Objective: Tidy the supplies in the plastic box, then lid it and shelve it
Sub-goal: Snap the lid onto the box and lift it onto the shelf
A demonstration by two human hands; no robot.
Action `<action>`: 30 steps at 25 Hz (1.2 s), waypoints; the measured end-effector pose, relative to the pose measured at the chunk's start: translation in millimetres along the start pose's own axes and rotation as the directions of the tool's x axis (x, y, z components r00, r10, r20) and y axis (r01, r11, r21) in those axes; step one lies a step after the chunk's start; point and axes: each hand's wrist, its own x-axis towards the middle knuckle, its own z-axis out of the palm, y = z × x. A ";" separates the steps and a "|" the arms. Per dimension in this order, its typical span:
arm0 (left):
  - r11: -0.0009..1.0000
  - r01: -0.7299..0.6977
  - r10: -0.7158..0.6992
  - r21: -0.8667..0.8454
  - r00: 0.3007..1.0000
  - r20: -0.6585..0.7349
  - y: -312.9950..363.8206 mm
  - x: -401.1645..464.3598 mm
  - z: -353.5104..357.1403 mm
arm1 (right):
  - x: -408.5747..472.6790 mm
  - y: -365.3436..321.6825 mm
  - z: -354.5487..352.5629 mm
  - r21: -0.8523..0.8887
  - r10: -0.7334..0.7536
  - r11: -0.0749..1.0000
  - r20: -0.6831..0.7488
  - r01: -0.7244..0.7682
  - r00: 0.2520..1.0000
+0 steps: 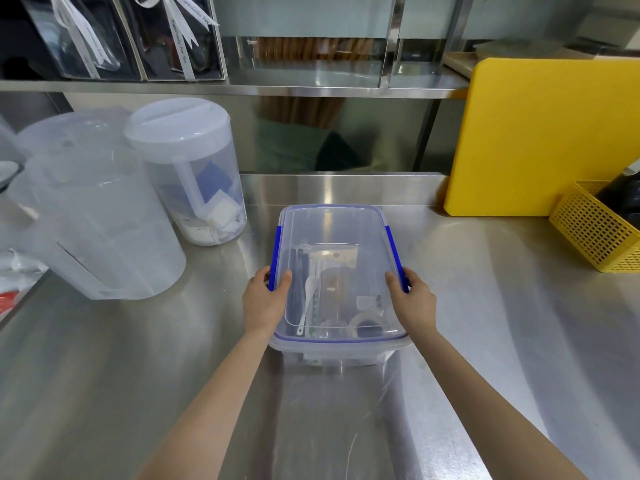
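Observation:
A clear plastic box (341,351) stands on the steel counter in the middle of the view, with its clear lid (334,223) lying on top. Blue clip flaps run along the lid's two long sides. Through the lid I see supplies: a white spoon (308,299), a metal scraper (337,258), dark sticks, a clear cup and a roll of tape (365,322). My left hand (265,301) grips the box's left side over the blue clip, thumb on the lid. My right hand (414,299) grips the right side the same way.
Two translucent lidded pitchers (188,168) and a larger one (93,230) stand at the left. A yellow cutting board (543,133) leans at the back right beside a yellow mesh basket (595,230). A steel shelf (304,79) runs above the counter's back edge.

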 end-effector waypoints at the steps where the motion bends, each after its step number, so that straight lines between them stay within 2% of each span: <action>1: 1.000 0.007 -0.007 -0.005 1.000 0.021 0.3 -1.1 -0.2 | -0.6 -1.3 -0.5 0.012 0.011 1.000 0.012 -0.011 1.000; 3: 0.999 0.043 -0.040 -0.029 0.994 0.103 -1.6 -3.0 -3.2 | -2.2 -2.8 -3.3 0.029 0.060 0.998 0.070 -0.062 0.996; 6: 0.989 0.120 -0.092 -0.091 0.961 0.262 -10.3 -9.9 -11.5 | -7.3 -0.1 -16.7 0.079 0.177 0.976 0.240 -0.201 0.954; 8: 0.981 0.153 -0.109 -0.123 0.945 0.308 -18.1 -15.5 -16.8 | -17.1 3.1 -27.1 0.148 0.187 0.956 0.349 -0.251 0.918; 10: 0.981 0.139 -0.089 -0.133 0.941 0.328 -23.2 -22.5 -18.9 | -27.8 5.4 -31.7 0.195 0.147 0.952 0.390 -0.238 0.909; 14: 0.974 0.107 -0.038 -0.201 0.947 0.319 -25.2 -34.2 -19.5 | -41.2 10.3 -27.9 0.290 0.086 0.938 0.334 -0.189 0.939; 17: 0.950 0.138 -0.047 -0.279 0.949 0.311 -27.5 -39.5 -20.3 | -46.2 10.8 -27.1 0.376 0.076 0.908 0.288 -0.186 0.955; 22: 0.911 0.172 -0.063 -0.374 0.957 0.284 -17.4 -36.0 -22.7 | -42.4 1.8 -31.8 0.427 0.072 0.888 0.240 -0.172 0.968; 30: 0.899 0.045 0.070 -0.436 0.967 0.245 35.4 4.8 -34.4 | -2.7 -57.2 -40.4 0.438 -0.018 0.897 0.153 -0.052 0.988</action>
